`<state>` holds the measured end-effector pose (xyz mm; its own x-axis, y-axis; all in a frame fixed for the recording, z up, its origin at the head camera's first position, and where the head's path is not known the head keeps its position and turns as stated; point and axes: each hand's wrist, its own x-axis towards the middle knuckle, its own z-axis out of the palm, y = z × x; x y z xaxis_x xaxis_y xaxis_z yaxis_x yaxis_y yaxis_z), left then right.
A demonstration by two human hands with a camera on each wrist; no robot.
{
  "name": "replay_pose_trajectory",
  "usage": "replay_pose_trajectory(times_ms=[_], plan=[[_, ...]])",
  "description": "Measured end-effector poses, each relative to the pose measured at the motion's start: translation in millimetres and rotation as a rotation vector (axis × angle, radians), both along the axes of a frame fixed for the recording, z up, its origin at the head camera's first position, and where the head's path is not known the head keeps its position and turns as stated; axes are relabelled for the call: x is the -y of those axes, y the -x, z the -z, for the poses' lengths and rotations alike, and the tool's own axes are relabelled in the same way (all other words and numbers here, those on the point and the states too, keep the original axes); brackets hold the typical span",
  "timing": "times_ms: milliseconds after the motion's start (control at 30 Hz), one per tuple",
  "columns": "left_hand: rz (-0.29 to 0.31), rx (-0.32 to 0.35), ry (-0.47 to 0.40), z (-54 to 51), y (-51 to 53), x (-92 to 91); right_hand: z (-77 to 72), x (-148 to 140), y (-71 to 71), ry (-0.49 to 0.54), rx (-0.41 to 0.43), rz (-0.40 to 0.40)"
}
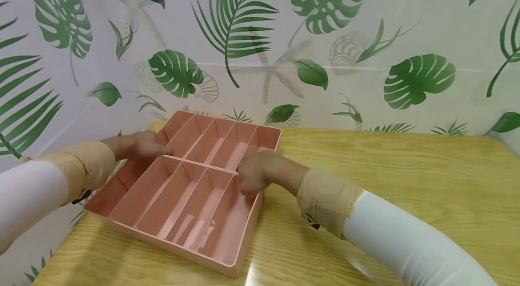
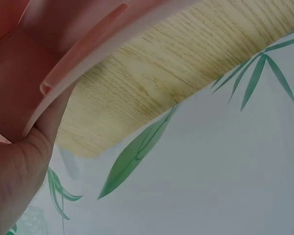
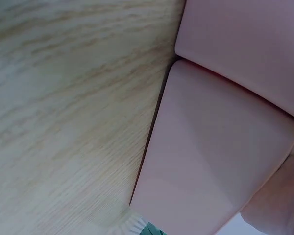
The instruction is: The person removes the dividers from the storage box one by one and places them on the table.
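Observation:
Two pink divided drawer organizers lie end to end on the table, the near organizer [image 1: 172,248] touching or almost touching the far organizer [image 1: 245,131]. Long upright dividers split each into several narrow compartments. My left hand [image 1: 145,144] grips the left side by the seam; the left wrist view shows the thumb [image 2: 17,171] against a pink rim. Over the right side near that seam, my right hand [image 1: 260,169] has its fingers curled down inside, their tips hidden. From the right wrist camera, part of the right hand [image 3: 279,198] touches the top edge of a pink side wall [image 3: 210,142].
The light wooden table [image 1: 386,173] extends to the right of the organizers. Behind it and on the left hangs a white covering [image 1: 252,96] printed with green leaves, starfish and shells. The organizers' left side lies close to the table's left edge.

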<state>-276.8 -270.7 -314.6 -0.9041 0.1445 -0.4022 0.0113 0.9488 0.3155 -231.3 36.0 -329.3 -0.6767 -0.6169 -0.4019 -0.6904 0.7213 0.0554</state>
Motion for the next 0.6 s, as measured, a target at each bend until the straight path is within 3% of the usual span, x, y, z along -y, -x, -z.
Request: replay_pose_trajectory(times_ms=[200,367,600], plan=[[-0.001,0.034,-0.036,0.0,-12.7,-9.2,-0.2,-13,-4.9,-0.027,0.006,0.004],[0.049,-0.004,0.022,-2.9,-18.7,-24.5,-0.2,-33,-6.6,-0.009,-0.029,-0.003],[0.063,-0.003,0.060,-7.4,-28.4,-48.7,1.7,-62,-11.1,0.060,-0.027,-0.037]])
